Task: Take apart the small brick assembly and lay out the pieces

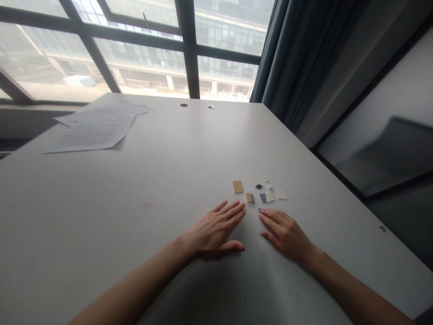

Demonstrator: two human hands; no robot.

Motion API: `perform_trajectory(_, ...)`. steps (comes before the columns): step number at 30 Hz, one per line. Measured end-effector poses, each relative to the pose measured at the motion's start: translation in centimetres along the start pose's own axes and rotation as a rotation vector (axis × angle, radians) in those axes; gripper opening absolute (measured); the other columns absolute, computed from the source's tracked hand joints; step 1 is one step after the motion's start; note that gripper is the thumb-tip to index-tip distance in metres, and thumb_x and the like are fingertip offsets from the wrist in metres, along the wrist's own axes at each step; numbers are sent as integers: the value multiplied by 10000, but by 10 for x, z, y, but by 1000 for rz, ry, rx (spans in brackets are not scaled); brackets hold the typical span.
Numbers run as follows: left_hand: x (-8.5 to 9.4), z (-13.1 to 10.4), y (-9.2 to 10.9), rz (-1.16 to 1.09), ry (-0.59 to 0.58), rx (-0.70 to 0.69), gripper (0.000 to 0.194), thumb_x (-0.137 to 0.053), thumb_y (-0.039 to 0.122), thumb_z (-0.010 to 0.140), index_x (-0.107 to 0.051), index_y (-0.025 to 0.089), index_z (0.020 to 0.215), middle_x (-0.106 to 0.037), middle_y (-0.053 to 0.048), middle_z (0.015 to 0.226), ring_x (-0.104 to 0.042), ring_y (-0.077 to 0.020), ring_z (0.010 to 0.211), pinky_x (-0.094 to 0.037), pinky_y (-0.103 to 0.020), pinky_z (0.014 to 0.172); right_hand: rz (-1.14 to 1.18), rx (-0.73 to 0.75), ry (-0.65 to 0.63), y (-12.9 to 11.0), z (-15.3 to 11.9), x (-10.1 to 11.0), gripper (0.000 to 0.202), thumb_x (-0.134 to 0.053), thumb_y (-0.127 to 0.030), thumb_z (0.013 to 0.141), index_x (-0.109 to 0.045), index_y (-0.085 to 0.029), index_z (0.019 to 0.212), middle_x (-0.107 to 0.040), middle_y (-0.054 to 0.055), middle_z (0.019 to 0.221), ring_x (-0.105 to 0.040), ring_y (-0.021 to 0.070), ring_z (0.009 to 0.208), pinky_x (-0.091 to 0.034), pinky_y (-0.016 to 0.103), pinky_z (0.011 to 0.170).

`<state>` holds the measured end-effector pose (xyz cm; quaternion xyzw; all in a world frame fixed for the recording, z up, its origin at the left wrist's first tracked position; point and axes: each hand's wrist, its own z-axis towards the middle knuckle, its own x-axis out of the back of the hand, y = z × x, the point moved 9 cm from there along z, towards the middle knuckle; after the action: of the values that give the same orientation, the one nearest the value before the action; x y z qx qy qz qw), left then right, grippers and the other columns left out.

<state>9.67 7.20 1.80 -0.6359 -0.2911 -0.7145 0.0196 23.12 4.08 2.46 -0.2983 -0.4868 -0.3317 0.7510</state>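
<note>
My left hand [221, 230] lies palm down on the white table, fingers stretched out and thumb apart, holding nothing. Just beyond its fingertips sit a yellow and grey brick piece [249, 198] and a tan studded plate [237, 187]. My right hand [286, 232] rests on the table with fingers extended and thumb apart. A small dark grey piece [260, 210] shows at its fingertips, mostly covered. Beyond this hand are a grey and white brick piece [267, 197], a black piece [259, 186], a small white piece [269, 188] and a flat white tile [281, 194].
A cream-coloured curved piece [265, 178] lies behind the other bricks. Printed papers [98, 126] spread over the table's far left. Two round cable holes, one dark [183, 105], are near the back edge. A dark curtain [280, 54] hangs beside the window at the back right.
</note>
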Motion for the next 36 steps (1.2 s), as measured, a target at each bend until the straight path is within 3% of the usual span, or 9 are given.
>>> perform_trajectory(6, 29, -59, -34, 46, 203, 136, 793, -247, 690, 888, -137, 198, 1499, -186, -88, 1557, -169, -263, 1435, -142, -469, 1176, 23, 83, 88, -26, 11, 9, 425, -512, -364, 923, -564, -70, 1227, -611, 190, 1194, -552, 279, 1134, -494, 443, 951)
perform_trajectory(11, 25, -109, -54, 96, 263, 220, 751, -230, 665, 903, -110, 229, 1504, -237, -83, 1545, -235, -274, 1415, -191, -480, 1164, 111, 241, 83, -80, 31, 4, 387, -535, -316, 906, -584, -65, 1196, -632, 162, 1176, -551, 270, 1125, -479, 418, 975)
perform_trajectory(14, 20, -124, -58, 128, 295, 240, 728, -241, 639, 916, -106, 232, 1504, -258, -77, 1538, -251, -275, 1409, -209, -474, 1161, 166, 362, 20, -110, 32, -10, 333, -511, -257, 899, -604, -64, 1155, -652, 139, 1143, -580, 253, 1065, -495, 383, 949)
perform_trajectory(16, 18, -128, -59, 144, 311, 245, 720, -260, 626, 919, -115, 231, 1504, -269, -75, 1534, -255, -275, 1408, -217, -470, 1159, 170, 391, 3, -116, 29, -16, 326, -503, -243, 895, -608, -59, 1143, -657, 139, 1133, -585, 250, 1056, -498, 377, 939)
perform_trajectory(18, 16, -128, -59, 154, 311, 239, 724, -281, 621, 918, -117, 229, 1503, -276, -77, 1532, -254, -276, 1408, -216, -470, 1160, 148, 365, 12, -108, 25, -17, 324, -506, -238, 893, -609, -62, 1145, -663, 143, 1124, -590, 246, 1054, -496, 382, 933)
perform_trajectory(26, 14, -127, -59, 170, 307, 230, 721, -319, 602, 920, -128, 220, 1501, -296, -89, 1523, -255, -278, 1407, -210, -467, 1162, -41, 148, 38, -36, 15, 0, 294, -532, -243, 899, -629, -145, 1159, -675, 121, 1129, -579, 262, 1093, -448, 443, 926)
perform_trajectory(30, 15, -128, -59, 181, 313, 246, 718, -359, 582, 917, -133, 228, 1500, -319, -89, 1513, -271, -282, 1401, -219, -469, 1161, -51, 154, 57, -34, 17, 3, 303, -548, -255, 892, -621, -142, 1164, -671, 118, 1130, -573, 265, 1083, -441, 458, 921)
perform_trajectory(36, 21, -132, -62, 131, 372, 295, 684, -343, 576, 922, -170, 236, 1490, -324, -91, 1509, -279, -279, 1397, -251, -461, 1151, 32, 120, 194, -35, 11, 16, 302, -566, -233, 877, -616, -172, 1168, -673, 111, 1099, -586, 256, 1060, -477, 444, 896)
